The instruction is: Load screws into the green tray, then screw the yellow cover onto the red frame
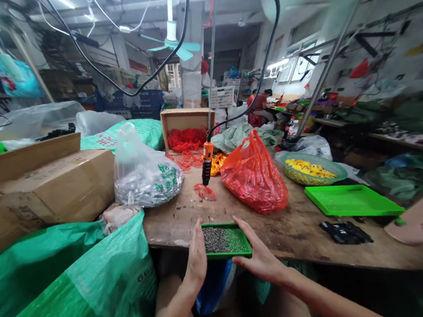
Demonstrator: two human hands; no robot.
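Between my two hands is a small green tray (238, 240), held just off the table's front edge. Small dark metal pieces (215, 240) cover its left and middle part; green dimpled bottom shows on the right. My left hand (197, 254) grips the tray's left end. On the right end, my right hand (256, 251) has its fingers along the far corner and its thumb at the near one. Beyond the tray, an orange and black electric screwdriver (207, 163) hangs upright over the table, above a small red net-like piece (205, 192).
On the wooden table (166, 227) stand a clear bag (147, 172) and a red bag (254, 179). Rightward are a basket of yellow pieces (311, 168), a green tray (350, 201) and black parts (346, 232). Cardboard boxes (50, 189) and green sacks (107, 278) lie left. A person (260, 105) sits far back.
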